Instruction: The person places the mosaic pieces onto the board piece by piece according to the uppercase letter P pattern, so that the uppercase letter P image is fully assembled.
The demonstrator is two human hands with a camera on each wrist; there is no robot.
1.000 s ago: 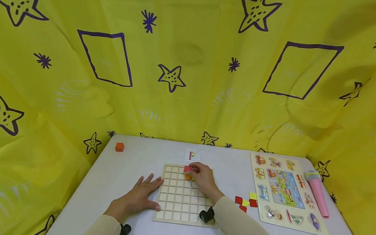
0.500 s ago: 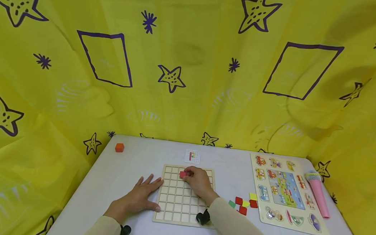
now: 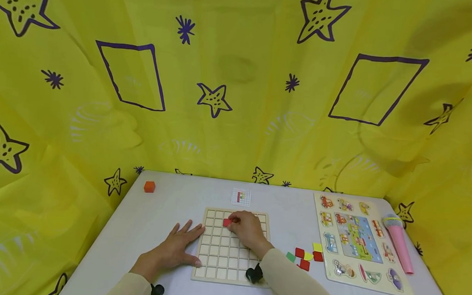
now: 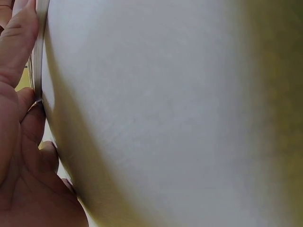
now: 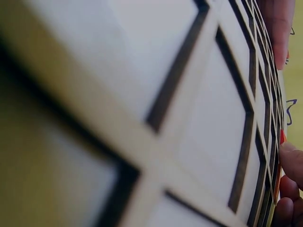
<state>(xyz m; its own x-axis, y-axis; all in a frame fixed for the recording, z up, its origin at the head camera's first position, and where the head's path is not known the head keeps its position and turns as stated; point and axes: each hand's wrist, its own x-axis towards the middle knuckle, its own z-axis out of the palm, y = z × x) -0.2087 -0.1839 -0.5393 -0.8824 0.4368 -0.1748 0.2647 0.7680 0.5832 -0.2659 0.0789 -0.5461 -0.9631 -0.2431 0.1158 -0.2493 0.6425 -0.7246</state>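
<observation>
A wooden grid board [image 3: 223, 250] lies on the table before me. My right hand [image 3: 250, 230] is over its upper part, with thumb and fingertips pinching a red square tile [image 3: 227, 222] at a cell near the second row. In the right wrist view only a sliver of that red tile [image 5: 282, 136] shows by the thumb. My left hand [image 3: 174, 250] lies with fingers spread along the board's left side, fingertips and thumb touching its edge. The left wrist view shows its palm and the board's rim [image 4: 40, 56]. Cells beneath my right hand are hidden.
Right of the board lie several loose tiles: red [image 3: 304, 265], green [image 3: 290, 257] and yellow [image 3: 317, 246]. Beyond them are a vehicle puzzle board [image 3: 358, 238] and a pink toy microphone [image 3: 399, 245]. A pattern card [image 3: 241, 197] and an orange cube [image 3: 149, 187] sit toward the back.
My right hand has brought the red tile down and left from the board's top edge to a cell near the second row. The left hand stays in place.
</observation>
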